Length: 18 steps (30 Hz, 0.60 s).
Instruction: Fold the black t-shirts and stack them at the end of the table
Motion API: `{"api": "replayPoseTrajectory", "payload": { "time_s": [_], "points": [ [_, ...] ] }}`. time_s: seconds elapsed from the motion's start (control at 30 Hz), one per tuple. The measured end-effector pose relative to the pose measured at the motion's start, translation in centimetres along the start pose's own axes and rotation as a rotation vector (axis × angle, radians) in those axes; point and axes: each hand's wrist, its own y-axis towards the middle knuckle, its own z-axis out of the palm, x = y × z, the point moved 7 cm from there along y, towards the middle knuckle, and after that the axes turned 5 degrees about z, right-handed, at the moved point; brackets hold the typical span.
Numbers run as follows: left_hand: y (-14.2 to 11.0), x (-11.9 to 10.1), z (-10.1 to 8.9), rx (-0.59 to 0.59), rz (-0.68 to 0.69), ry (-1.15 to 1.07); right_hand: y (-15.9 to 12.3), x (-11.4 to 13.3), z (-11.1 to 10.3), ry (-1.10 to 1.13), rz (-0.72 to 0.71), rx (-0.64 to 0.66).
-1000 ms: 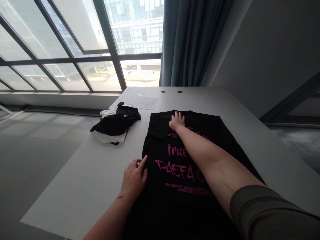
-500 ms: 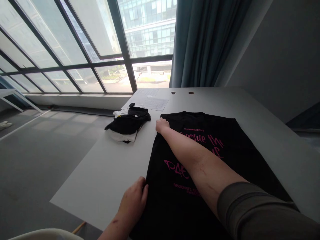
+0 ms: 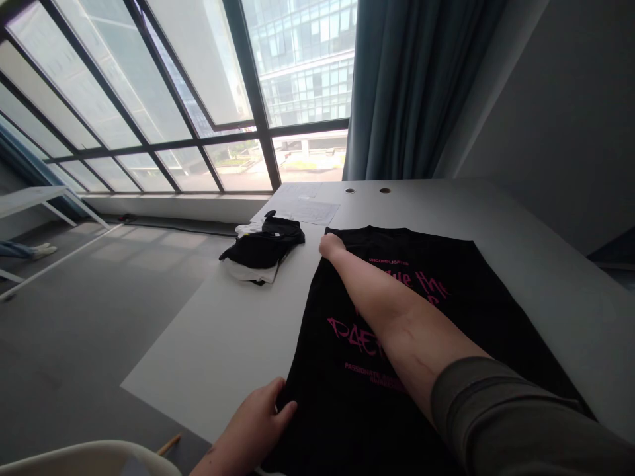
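Lying spread out, the black shirt (image 3: 367,416) is gripped at its far left corner by the right hand (image 3: 332,246), earlier resting open on top, and at its side by the left hand (image 3: 260,416), now lower; beneath is the white surface (image 3: 238,337).

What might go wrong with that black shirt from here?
The right hand is at the far left corner of the black shirt and the left hand at its left edge; uneven pulling might skew or crease the cloth.
The right forearm crosses the pink lettering, so it could rumple the print if it drags.
The clothes pile sits near the right hand and could get nudged.
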Motion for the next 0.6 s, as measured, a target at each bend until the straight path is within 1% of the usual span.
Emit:
{"api": "replayPoseTrajectory", "payload": {
  "time_s": [0.1, 0.2, 0.3, 0.43, 0.6],
  "points": [
    [-0.9, -1.6, -0.7, -0.042, 0.076, -0.054, -0.5, -1.5, -1.7, 0.023, 0.001, -0.089],
    [-2.1, -4.4, -1.3, -0.047, 0.189, -0.093, -1.4, -3.5, -3.4, 0.046, 0.009, -0.152],
    [-3.0, -7.4, -1.5, -0.003, 0.275, -0.104, -2.4, -6.1, -4.6, 0.067, 0.05, -0.187],
    [-3.7, -10.9, -0.7, 0.064, 0.355, -0.082, -3.9, -9.8, -5.5, 0.081, 0.111, -0.22],
    [-3.5, -13.8, 1.2, 0.122, 0.422, -0.002, -6.0, -14.9, -5.7, 0.065, 0.19, -0.222]
  ]
}}
